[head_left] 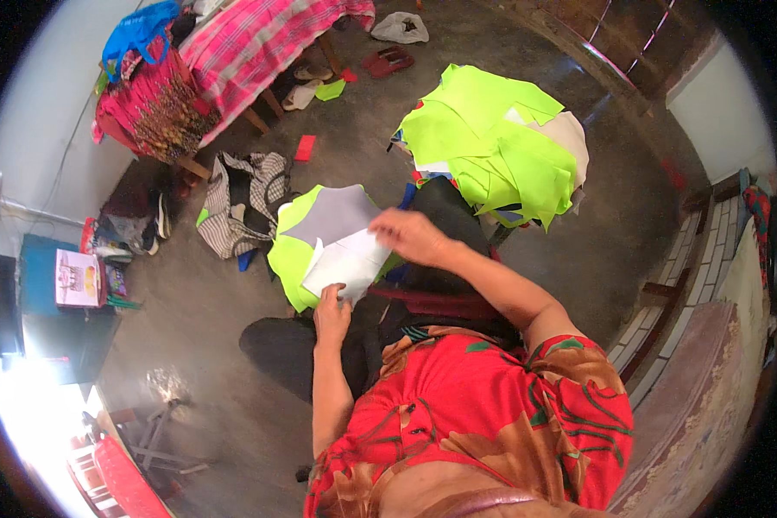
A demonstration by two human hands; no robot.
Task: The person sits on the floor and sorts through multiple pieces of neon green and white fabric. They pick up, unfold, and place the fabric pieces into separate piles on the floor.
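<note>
My left hand [332, 311] grips the near lower corner of a white fabric piece [347, 262]. At the piece's upper right edge my right hand [412, 235] pinches it. Under the white piece lies a grey fabric panel [332, 214] on top of a neon yellow-green fabric piece [290, 259], all held over my lap. A big pile of neon yellow-green cut fabric [492, 142], with a white piece among it, sits just beyond my right hand on a dark seat.
A striped cloth bag [246, 203] lies on the concrete floor to the left. Behind it stands a wooden bench with pink checked cloth [250, 43] and a red patterned garment [151, 104]. Red scraps [305, 148] dot the floor. A brick ledge [691, 268] runs along the right.
</note>
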